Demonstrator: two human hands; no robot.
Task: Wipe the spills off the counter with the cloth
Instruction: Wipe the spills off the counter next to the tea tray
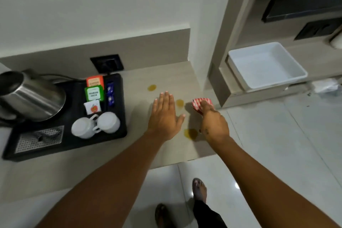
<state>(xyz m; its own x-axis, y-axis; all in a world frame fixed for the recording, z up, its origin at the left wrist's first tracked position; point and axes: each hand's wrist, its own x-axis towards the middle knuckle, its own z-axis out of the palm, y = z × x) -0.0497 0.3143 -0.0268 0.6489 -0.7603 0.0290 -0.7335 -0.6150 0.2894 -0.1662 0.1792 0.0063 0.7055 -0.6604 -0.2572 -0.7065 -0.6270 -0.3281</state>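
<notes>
Three yellow-orange spills mark the beige counter (166, 77): a far spill (152, 87), a middle spill (179, 102) and a near spill (191, 133). A red-and-white checked cloth (200, 102), folded small, lies at the counter's right edge. My right hand (213, 124) rests on the cloth, its fingers closed over its near side. My left hand (165, 116) lies flat on the counter with fingers spread, just left of the middle spill, holding nothing.
A black tray (118, 131) on the left carries a steel kettle (31, 96), two white cups (96, 125) and tea sachets (94, 93). A wall socket (107, 64) sits behind it. A white tub (266, 65) stands on a shelf to the right. Tiled floor lies below.
</notes>
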